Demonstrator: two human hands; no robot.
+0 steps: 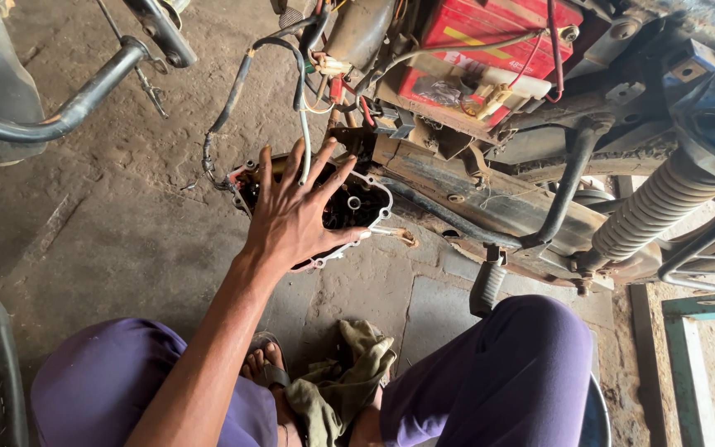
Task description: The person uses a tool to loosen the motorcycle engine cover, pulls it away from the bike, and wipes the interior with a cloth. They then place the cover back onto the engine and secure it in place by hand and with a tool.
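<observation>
Under the bike frame, low by the floor, the left hand [291,219] lies flat and spread on the open engine case [357,203], fingers fanned, palm pressing the case's near rim, gripping nothing. The right hand is out of view, so its state cannot be told. The case shows its dark inside, with a pale gasket edge running round it.

Judging from this, steadying the case calls for even palm pressure on the rim, with the fingertips kept off the gasket face, since grit there would likely spoil the seal.

Room is tight. Loose wires [299,99] hang just above the fingers and could snag a lifted wrist. A black hose [564,190] and the frame rail crowd the case's right side, with the red battery [490,33] above. Open floor [109,223] lies to the left, the easiest way out for the hand. A rag [341,381] lies between the knees, near the foot.
</observation>
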